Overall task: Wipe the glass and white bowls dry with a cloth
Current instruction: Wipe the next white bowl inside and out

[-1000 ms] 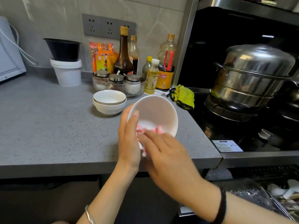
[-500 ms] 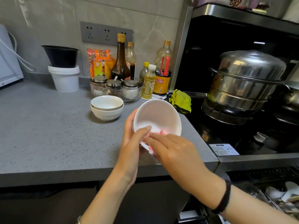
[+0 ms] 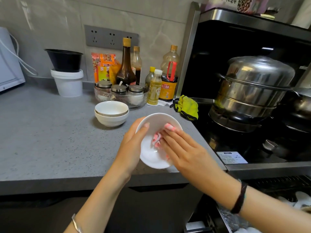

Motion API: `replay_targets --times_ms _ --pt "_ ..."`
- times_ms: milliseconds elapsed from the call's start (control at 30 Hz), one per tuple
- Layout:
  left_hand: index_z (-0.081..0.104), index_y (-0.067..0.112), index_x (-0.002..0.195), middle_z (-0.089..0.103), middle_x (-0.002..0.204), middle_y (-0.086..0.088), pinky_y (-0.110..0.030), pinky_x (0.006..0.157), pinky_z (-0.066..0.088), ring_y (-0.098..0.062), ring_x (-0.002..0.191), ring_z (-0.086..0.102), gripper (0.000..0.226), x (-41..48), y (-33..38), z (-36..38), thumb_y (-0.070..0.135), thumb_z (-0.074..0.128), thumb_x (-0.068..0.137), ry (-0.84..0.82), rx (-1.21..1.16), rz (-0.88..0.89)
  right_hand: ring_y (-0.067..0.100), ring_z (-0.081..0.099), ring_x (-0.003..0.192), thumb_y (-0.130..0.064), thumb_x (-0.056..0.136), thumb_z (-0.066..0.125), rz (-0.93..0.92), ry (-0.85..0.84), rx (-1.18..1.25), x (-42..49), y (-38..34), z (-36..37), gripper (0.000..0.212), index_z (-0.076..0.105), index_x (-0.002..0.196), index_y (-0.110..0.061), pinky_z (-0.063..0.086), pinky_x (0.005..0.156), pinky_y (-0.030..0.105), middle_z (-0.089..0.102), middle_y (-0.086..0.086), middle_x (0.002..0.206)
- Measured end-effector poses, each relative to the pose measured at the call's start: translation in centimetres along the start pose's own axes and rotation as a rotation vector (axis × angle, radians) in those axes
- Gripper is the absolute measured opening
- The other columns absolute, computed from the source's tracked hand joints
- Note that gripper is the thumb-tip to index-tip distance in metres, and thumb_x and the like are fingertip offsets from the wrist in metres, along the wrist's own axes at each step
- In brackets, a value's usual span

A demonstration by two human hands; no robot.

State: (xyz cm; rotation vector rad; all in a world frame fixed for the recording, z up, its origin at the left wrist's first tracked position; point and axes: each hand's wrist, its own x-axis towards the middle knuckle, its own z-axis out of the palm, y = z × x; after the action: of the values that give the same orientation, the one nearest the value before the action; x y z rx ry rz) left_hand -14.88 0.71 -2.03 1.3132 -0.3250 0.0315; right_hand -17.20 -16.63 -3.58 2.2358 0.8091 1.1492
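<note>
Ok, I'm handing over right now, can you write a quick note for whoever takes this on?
Left hand grips the white bowl by its rim, tilted over the counter edge.
Right hand presses the pink cloth inside it with straight fingers.
Two stacked bowls sit behind; dry or not, cannot tell.
The only glass bowl in view holds jars.
To do: finish this bowl, check the stack.

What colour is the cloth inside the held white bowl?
Pink with white patches; it shows best in the head view. The cloth lies under the right hand inside the white bowl.
</note>
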Motion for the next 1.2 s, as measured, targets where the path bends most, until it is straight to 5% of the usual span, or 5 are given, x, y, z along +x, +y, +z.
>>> replay_targets --times_ms 233,567,833,967,1200 --pt "0.06 0.036 0.089 0.048 0.082 -0.001 -0.014 0.047 0.047 -0.015 0.078 0.047 0.022 -0.5 0.0 2.0 0.023 0.045 0.099 0.181 -0.197 -0.017 0.011 0.056 0.1 -0.024 0.074 0.053 0.437 -0.018 0.557 2.1 -6.5 -2.7 0.052 0.059 0.124 -0.011 0.043 0.098 0.026 0.065 -0.001 0.122" --pt "0.062 0.027 0.114 0.071 0.106 -0.001 -0.029 0.072 0.049 -0.017 0.095 0.067 0.024 0.7 1.8 -0.5 0.034 0.048 0.095 -0.029 -0.005 -0.145 0.029 0.062 0.113 -0.012 0.091 0.049 -0.015 0.035 0.106 0.5 0.7 -0.4 0.029 0.072 0.107 -0.004 0.037 0.109 0.042 0.069 0.013 0.113" --pt "0.056 0.042 0.12 0.065 0.115 0.002 -0.021 0.063 0.053 -0.015 0.101 0.065 0.036 -0.6 -0.2 1.8 0.017 0.05 0.094 0.155 -0.223 0.037 0.013 0.067 0.069 -0.005 0.068 0.081 0.398 0.106 0.457 4.5 -3.3 -1.5 0.034 0.073 0.099 -0.016 0.047 0.051 0.023 0.073 -0.008 0.093" --pt "0.063 0.048 0.101 0.064 0.117 0.001 -0.027 0.072 0.054 -0.02 0.109 0.062 0.029 -0.1 -0.3 1.6 0.024 0.046 0.099 0.237 -0.231 0.087 0.018 0.065 0.105 -0.006 0.086 0.055 0.289 0.061 0.49 3.5 -4.2 -0.3 0.04 0.061 0.126 -0.008 0.05 0.086 0.027 0.063 0.006 0.127" --pt "0.061 0.035 0.103 0.068 0.108 0.003 -0.031 0.089 0.048 -0.017 0.104 0.063 0.025 0.8 0.2 -0.8 0.018 0.044 0.099 0.013 0.051 0.004 0.026 0.059 0.12 -0.007 0.101 0.039 -0.118 0.056 0.054 0.7 1.0 1.7 0.032 0.071 0.104 -0.007 0.032 0.113 0.042 0.068 0.012 0.118"
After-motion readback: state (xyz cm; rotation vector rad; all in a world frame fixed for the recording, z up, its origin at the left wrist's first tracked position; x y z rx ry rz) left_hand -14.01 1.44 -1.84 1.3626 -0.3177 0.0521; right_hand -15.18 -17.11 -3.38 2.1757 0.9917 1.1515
